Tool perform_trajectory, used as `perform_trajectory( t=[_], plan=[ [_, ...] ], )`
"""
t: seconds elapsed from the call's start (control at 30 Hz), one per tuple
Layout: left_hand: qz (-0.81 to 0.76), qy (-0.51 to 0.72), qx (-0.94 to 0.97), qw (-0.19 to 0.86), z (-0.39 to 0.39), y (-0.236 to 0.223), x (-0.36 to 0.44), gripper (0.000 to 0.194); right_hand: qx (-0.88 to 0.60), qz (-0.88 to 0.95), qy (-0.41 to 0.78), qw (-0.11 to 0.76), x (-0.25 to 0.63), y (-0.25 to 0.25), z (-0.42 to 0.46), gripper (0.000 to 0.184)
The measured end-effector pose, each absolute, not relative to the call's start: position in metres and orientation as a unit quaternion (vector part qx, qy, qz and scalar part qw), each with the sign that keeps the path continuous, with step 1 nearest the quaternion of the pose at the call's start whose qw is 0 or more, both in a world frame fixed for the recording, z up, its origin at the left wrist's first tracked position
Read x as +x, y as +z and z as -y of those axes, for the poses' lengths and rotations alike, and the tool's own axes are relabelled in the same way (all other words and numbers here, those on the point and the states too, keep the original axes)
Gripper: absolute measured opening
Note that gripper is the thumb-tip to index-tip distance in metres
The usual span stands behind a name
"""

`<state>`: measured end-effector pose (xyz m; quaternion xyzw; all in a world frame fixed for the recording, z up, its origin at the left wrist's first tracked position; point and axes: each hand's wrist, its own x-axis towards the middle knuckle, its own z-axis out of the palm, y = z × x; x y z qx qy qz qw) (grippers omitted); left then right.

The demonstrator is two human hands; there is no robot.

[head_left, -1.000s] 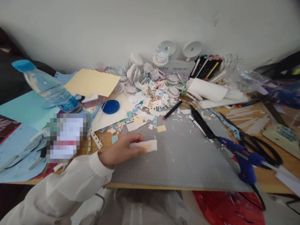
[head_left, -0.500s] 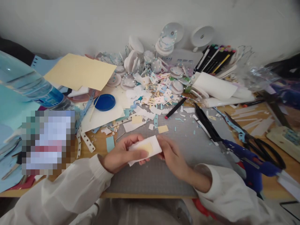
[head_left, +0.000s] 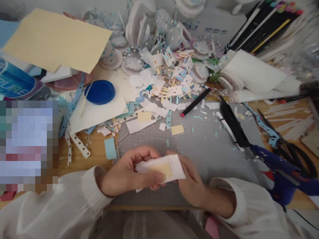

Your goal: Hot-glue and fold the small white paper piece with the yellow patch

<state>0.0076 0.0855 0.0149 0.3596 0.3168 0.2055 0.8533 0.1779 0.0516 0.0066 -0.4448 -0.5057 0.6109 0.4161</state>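
Both of my hands hold a small white paper piece (head_left: 174, 165) with a yellow patch in its middle, just above the near edge of the grey cutting mat (head_left: 211, 149). My left hand (head_left: 127, 172) pinches its left end, thumb on top. My right hand (head_left: 190, 179) grips its right end from behind, fingers curled under the paper. White sleeves cover both wrists.
A heap of cut paper scraps (head_left: 171, 86) lies behind the mat. A blue lid (head_left: 99, 92) and a yellow sheet (head_left: 57, 41) are at the left. A black-and-red pen (head_left: 195, 102), a black cutter (head_left: 233, 124), scissors (head_left: 291, 149) and a blue glue gun (head_left: 281, 172) lie at the right.
My right hand came in and took the paper's right end. Both hands lifted the piece off the mat and drew it nearer. The view tilted down and closer to the table.
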Motion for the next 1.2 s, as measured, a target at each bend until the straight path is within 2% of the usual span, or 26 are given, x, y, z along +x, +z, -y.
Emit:
perform_trajectory(
  t=[0.13, 0.3, 0.63, 1.0, 1.2],
  plan=[
    [-0.322, 0.210, 0.356, 0.852, -0.085, 0.016, 0.009, 0.020, -0.476, 0.531, 0.564, 0.417, 0.179, 0.006, -0.045, 0.043],
    [-0.330, 0.213, 0.373, 0.841, -0.083, 0.015, 0.010, 0.019, -0.459, 0.550, 0.571, 0.401, 0.181, 0.003, -0.043, 0.038],
    [-0.347, 0.217, 0.367, 0.835, -0.086, 0.016, 0.011, 0.017, -0.493, 0.650, 0.457, 0.353, 0.186, 0.006, -0.051, 0.031],
    [-0.346, 0.240, 0.382, 0.823, -0.087, 0.014, 0.010, 0.017, -0.480, 0.715, 0.367, 0.352, 0.190, 0.006, -0.058, 0.031],
    [-0.361, 0.261, 0.403, 0.799, -0.085, 0.014, 0.008, 0.011, -0.445, 0.663, 0.468, 0.378, 0.193, 0.008, -0.057, 0.031]
  ],
)
